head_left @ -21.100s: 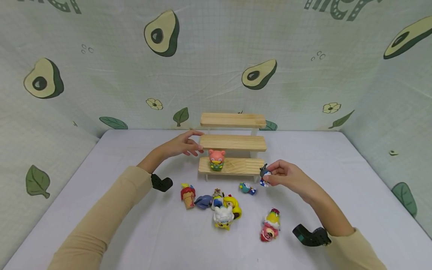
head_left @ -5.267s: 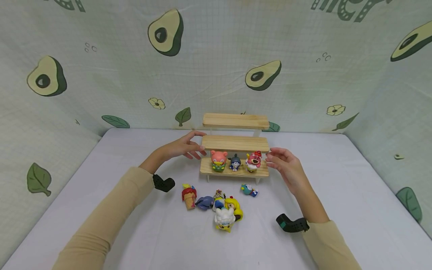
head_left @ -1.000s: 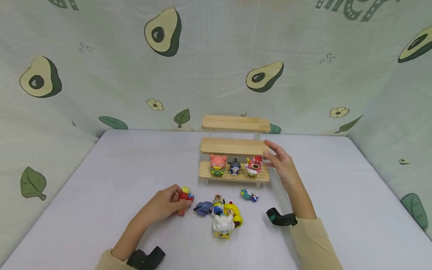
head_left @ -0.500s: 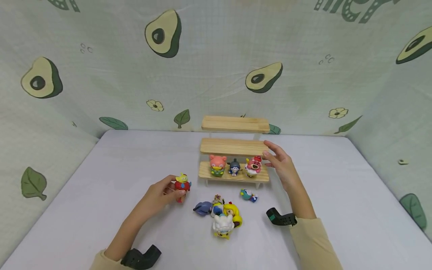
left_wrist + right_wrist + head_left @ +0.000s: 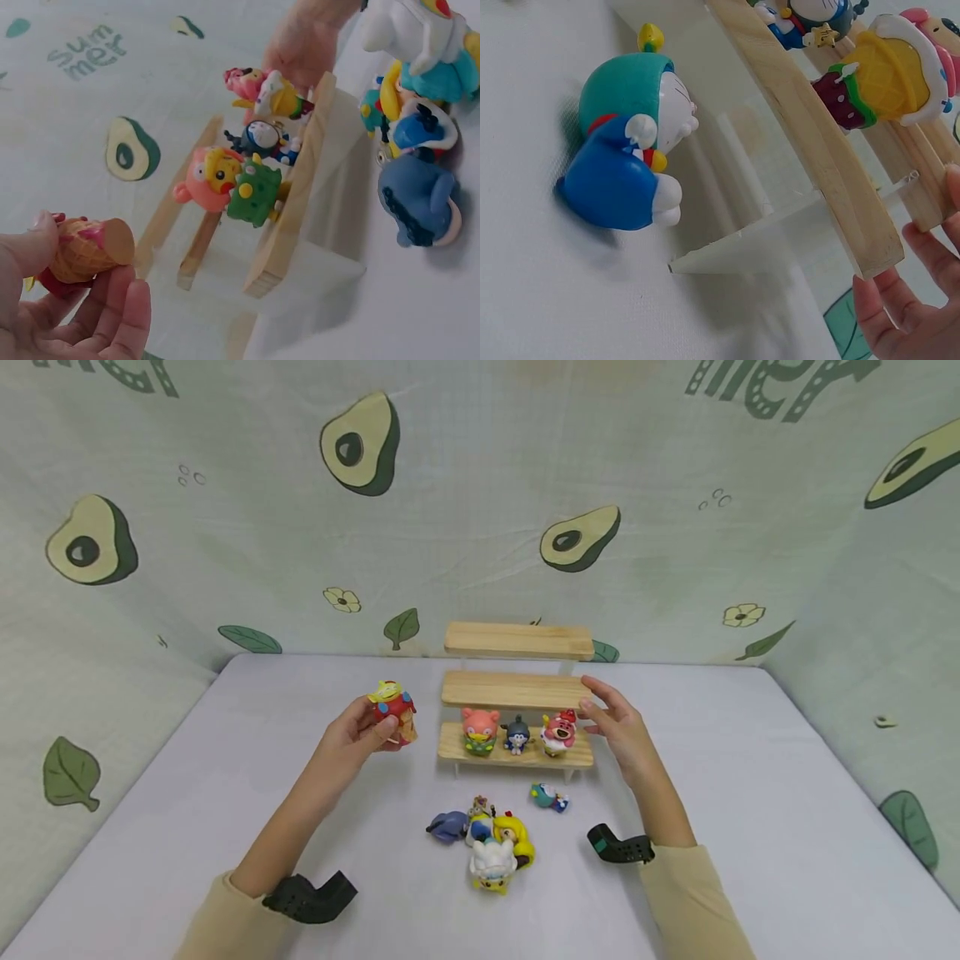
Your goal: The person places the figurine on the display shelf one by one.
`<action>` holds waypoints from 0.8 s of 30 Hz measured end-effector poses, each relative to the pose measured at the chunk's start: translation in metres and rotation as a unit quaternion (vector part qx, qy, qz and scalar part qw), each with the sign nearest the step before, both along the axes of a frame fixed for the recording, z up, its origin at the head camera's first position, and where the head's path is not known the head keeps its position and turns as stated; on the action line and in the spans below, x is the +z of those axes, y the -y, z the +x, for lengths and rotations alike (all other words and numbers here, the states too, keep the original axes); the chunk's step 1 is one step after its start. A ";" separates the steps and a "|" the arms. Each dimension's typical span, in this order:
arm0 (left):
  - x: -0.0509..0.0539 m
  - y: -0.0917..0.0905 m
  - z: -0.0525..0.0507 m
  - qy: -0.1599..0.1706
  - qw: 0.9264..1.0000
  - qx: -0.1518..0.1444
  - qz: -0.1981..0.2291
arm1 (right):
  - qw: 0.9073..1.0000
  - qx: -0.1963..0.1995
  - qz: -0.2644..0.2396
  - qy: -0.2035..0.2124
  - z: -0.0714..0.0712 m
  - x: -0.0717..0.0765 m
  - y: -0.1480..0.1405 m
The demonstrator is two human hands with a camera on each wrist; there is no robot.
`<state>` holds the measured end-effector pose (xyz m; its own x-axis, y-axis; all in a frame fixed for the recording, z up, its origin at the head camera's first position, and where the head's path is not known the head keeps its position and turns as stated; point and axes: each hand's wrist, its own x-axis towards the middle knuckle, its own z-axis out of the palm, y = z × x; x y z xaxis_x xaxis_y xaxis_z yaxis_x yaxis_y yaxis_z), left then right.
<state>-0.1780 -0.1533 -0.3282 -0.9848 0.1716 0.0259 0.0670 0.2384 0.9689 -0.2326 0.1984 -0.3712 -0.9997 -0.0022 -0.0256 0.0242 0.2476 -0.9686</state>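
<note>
I see pale wood grain on the shelf (image 5: 517,691). Left of it, the cone toy (image 5: 396,705) mixes tan waffle check with red, blue and yellow. On it sits a pink-and-green toy (image 5: 480,732); in front, a slate-blue donkey (image 5: 448,827). Behind it, my camera shows pale cloth (image 5: 480,527) printed with green avocados (image 5: 581,538).

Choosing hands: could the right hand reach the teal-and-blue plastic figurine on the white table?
Probably yes: the right hand holds no toy, and bare table lies right of the figurine; only the corner of the pale wooden shelf needs skirting.
</note>
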 end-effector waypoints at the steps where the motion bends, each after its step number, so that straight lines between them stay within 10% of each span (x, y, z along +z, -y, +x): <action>1: 0.002 -0.002 -0.002 0.010 1.000 -0.002 0.016 | 1.000 0.000 0.001 0.000 0.000 0.000 0.000; 8: 0.012 -0.017 -0.019 0.037 0.996 -0.007 0.083 | 1.000 -0.004 0.004 0.001 0.001 0.000 0.000; 24: 0.030 -0.059 -0.065 0.010 0.997 -0.066 0.026 | 1.000 -0.006 -0.014 0.003 0.000 -0.001 0.000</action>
<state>-0.2426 -0.0946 -0.2983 -0.9543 0.2982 0.0185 0.0745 0.1774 0.9813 -0.2321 0.1985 -0.3727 -0.9995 0.0095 -0.0309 0.0322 0.2198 -0.9750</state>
